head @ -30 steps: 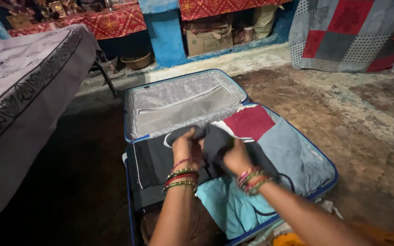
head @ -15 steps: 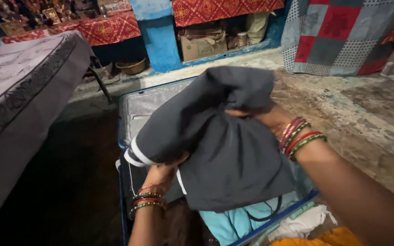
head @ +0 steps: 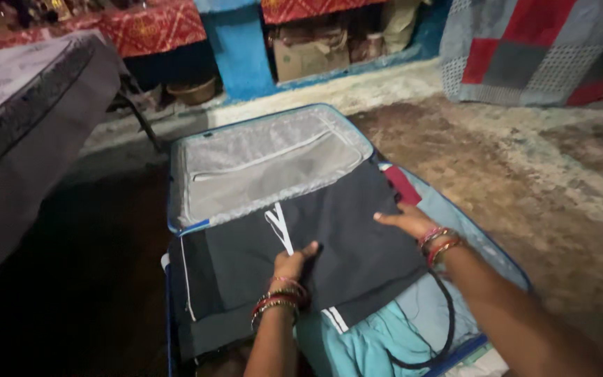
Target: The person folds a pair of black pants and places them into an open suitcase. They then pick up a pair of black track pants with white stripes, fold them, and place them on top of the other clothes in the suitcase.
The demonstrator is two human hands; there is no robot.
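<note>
- Left hand (head: 292, 264) pressing flat on dark grey garment (head: 357, 237), fingers open, grasping nothing.
- Right hand (head: 405, 222) resting open on same garment, near its right edge.
- Garment spread inside open blue suitcase (head: 486, 244), over turquoise cloth (head: 364, 342).

Beyond our left hand (head: 291, 264) and right hand (head: 406, 222), flat on the dark garment (head: 329, 244), the open suitcase lid (head: 266, 164) lies flat with free room above. Left of our grip, the bed (head: 22, 132) blocks passage; right, the bare floor (head: 539, 181) lies open.
</note>
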